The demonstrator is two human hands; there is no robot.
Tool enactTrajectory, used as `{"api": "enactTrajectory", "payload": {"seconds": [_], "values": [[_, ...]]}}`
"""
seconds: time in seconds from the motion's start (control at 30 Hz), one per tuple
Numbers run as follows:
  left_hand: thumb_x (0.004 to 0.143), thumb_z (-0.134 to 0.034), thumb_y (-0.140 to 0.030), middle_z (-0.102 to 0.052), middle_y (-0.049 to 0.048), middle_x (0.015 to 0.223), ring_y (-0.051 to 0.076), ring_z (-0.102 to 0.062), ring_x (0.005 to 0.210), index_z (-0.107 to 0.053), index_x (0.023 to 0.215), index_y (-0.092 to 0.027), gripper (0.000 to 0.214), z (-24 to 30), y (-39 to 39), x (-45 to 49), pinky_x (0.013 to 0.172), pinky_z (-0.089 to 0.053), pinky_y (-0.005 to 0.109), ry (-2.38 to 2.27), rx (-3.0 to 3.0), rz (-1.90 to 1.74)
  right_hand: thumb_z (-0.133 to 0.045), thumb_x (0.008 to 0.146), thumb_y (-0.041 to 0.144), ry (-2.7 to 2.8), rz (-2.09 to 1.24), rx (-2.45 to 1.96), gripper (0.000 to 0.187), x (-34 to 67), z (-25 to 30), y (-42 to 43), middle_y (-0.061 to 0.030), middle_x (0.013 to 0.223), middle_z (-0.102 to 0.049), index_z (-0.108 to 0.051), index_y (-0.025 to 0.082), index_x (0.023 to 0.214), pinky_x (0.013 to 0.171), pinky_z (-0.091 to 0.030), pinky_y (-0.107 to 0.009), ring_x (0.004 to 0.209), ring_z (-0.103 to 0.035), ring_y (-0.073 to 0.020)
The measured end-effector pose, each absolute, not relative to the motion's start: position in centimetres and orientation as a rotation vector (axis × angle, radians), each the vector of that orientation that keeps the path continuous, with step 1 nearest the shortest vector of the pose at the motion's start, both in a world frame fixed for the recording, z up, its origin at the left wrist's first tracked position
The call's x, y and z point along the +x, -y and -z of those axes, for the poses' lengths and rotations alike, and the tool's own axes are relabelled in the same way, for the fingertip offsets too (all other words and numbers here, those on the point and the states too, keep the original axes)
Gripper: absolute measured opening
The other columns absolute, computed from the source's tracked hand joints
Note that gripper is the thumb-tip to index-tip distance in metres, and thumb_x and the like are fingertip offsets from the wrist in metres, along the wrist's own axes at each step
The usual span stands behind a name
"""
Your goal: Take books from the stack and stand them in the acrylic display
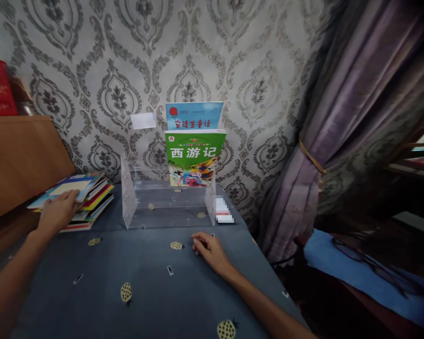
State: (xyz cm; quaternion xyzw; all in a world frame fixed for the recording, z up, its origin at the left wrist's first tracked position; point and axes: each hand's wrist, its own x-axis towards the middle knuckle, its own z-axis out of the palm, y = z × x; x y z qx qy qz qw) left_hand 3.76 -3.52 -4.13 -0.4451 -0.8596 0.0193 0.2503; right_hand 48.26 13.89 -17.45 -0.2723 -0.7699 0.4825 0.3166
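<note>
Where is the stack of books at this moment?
In the head view the stack of books lies on the left of the blue tablecloth, beside the clear stand, with the left hand resting on it.

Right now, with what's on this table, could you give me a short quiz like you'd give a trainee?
1. True or false: the left hand lies on the stack of books.
2. How many upright books stand in the clear rack? A) one B) two C) four
3. In a few words: what does the right hand rest on?

Key: 1 true. 2 B. 3 the blue cloth, in front of the rack, holding nothing.
</note>
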Motion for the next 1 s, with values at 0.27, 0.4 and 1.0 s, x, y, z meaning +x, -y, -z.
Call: {"api": "enactTrajectory", "payload": {"seconds": [0.27,0.4,1.0], "values": [[0.099,-0.028,-0.015,-0.059,0.0224,0.137,0.035,-0.064,0.116,-0.047,0.137,-0.006,0.043,3.1,4.1,4.2,0.092,-0.051,0.046,2.326,-1.276,-0.194,-0.051,0.089,0.042,2.031,-1.277,-0.714,0.032,48.4,17.5,-14.1,-0.0038,0.074,-0.069,-0.067,0.017,0.099,0.062,-0.051,-0.029,0.062,-0.065,-0.0161],[0.098,-0.028,-0.015,-0.064,0.0221,0.128,0.034,-0.067,0.108,-0.051,0.131,-0.007,0.041,2.6,4.4,6.6,0.088,-0.052,0.043,2.333,-1.256,-0.24,-0.05,0.087,0.046,2.047,-1.269,-0.72,0.035,48.4,17.4,-14.2,-0.0048,0.075,-0.07,-0.067,0.017,0.099,0.064,-0.052,-0.03,0.063,-0.066,-0.0172],[0.094,-0.029,-0.011,-0.071,0.0232,0.109,0.033,-0.068,0.103,-0.06,0.12,-0.007,0.04,6.9,7.1,15.5,0.093,-0.042,0.045,2.379,-1.214,-0.213,-0.052,0.086,0.051,2.071,-1.228,-0.707,0.039,48.4,16.7,-13.7,-0.0055,0.072,-0.072,-0.069,0.018,0.096,0.063,-0.056,-0.033,0.061,-0.067,-0.0193]]}}
